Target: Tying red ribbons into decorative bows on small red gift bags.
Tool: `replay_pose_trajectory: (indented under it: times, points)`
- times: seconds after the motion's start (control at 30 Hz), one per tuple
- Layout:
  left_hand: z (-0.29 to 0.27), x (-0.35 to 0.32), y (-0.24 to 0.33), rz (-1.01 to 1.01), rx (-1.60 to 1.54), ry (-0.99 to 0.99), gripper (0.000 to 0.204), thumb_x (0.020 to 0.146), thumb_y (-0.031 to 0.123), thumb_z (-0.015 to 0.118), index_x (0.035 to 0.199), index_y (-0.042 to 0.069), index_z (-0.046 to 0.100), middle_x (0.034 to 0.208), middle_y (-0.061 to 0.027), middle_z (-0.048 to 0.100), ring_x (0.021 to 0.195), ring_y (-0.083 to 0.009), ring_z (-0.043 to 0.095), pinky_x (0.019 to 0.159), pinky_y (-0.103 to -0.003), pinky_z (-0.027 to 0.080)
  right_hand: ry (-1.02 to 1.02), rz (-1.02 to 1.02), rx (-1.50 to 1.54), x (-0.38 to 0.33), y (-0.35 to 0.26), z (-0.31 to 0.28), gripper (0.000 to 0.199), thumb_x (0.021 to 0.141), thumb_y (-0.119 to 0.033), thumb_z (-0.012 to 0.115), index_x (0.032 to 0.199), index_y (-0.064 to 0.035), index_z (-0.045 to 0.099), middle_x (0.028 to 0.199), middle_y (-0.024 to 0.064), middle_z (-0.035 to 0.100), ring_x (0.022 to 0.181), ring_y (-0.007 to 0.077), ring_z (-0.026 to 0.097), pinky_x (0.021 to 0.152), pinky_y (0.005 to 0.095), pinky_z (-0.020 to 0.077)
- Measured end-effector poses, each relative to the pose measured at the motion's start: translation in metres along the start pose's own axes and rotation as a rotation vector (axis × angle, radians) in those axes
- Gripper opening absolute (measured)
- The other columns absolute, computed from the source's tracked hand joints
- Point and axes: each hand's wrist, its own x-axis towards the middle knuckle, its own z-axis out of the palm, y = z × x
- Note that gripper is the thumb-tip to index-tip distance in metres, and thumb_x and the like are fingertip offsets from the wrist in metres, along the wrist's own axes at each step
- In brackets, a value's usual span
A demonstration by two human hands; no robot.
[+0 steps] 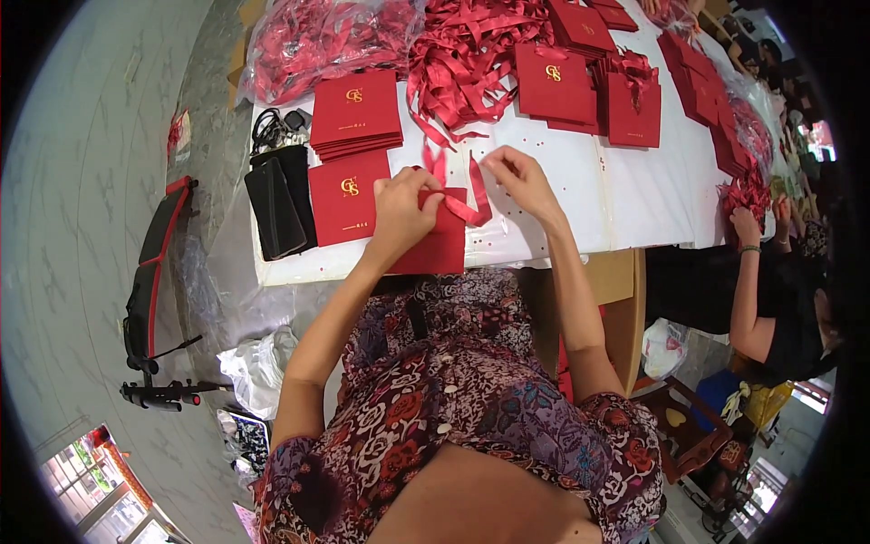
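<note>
Red bag (435, 247) under hands, ribbon pile (467, 63), 2 phones (276, 210) beside

Bare white worktop (580, 199) lies open right of the red bag (435, 245), as far as the edge. Left of the bag, a flat bag (344, 195) and black phones (276, 208) crowd the surface. Beyond it, a ribbon heap (462, 63) and bag stacks (358, 113) block reach.

Short-sleeved floral dress (453, 408), purple-red.
</note>
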Motion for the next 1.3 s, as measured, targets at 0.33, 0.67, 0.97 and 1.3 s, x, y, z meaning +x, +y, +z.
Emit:
replay_pose_trajectory:
  times: [0.33,0.67,0.97,1.3]
  points:
    - [0.016,0.002,0.003,0.081,0.189,0.245,0.015,0.083,0.014,0.071,0.096,0.008,0.065,0.087,-0.0065,0.064,0.082,-0.0245,0.062,0.078,-0.037,0.039,-0.187,-0.046,-0.473,-0.04,-0.021,0.022,0.027,0.083,-0.026,0.076,0.077,-0.0027,0.064,0.06,0.0014,0.059,0.053,0.0159,0.051,0.055,0.0303,0.0432]
    - [0.023,-0.052,0.03,-0.364,-0.679,-0.248,0.016,0.103,0.01,0.046,0.116,0.002,0.049,0.081,-0.0034,0.059,0.073,-0.008,0.054,0.068,-0.025,0.045,0.143,-0.026,0.01,-0.02,-0.012,0.044,0.023,0.09,-0.021,0.071,0.078,-0.0021,0.064,0.061,-0.0031,0.057,0.056,0.0041,0.047,0.052,0.0236,0.0377]
    - [-0.016,-0.038,-0.024,-0.555,-0.608,-0.305,0.024,0.091,0.02,0.07,0.107,0.002,0.069,0.077,-0.0027,0.068,0.065,-0.0072,0.061,0.058,-0.023,0.048,0.393,-0.557,-0.63,-0.031,-0.034,0.047,0.034,0.079,-0.021,0.078,0.105,-0.0054,0.062,0.102,0.0125,0.064,0.09,0.0284,0.062,0.077,0.0377,0.0507]
    - [-0.037,-0.009,-0.031,-0.665,-0.807,-0.2,0.023,0.089,0.018,0.074,0.104,0.005,0.064,0.082,-0.0021,0.066,0.062,-0.0073,0.059,0.057,-0.022,0.049,-0.123,-0.382,-0.264,-0.016,-0.026,0.084,0.015,0.088,-0.016,0.069,0.098,-0.0048,0.066,0.089,0.0105,0.065,0.078,0.0272,0.065,0.07,0.0363,0.0502]
